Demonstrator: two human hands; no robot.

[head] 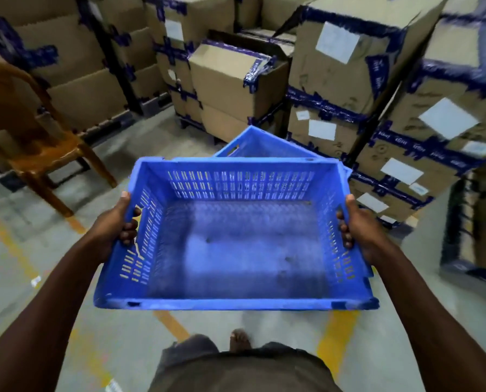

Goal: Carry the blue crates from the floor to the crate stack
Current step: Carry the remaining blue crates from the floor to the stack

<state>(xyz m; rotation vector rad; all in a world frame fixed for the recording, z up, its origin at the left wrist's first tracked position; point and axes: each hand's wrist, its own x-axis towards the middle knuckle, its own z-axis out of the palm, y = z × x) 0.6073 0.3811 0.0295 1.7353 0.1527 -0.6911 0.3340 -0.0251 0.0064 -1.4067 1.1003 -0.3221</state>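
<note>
Above the floor at 6 o'clock, both hands, left hand (116, 225) and right hand (359, 225), are gripping the stiff, seemingly light, empty blue crate (236, 250) by its side handle slots.

Both arms reach forward, left hand (114, 224) and right hand (361, 226) each closed in a grip.

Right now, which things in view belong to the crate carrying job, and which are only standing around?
Belongs to the job:
- blue crate, held by left hand and right hand
- second blue crate just beyond it

Only standing around:
- brown plastic chair
- taped cardboard boxes
- yellow floor lines
</note>
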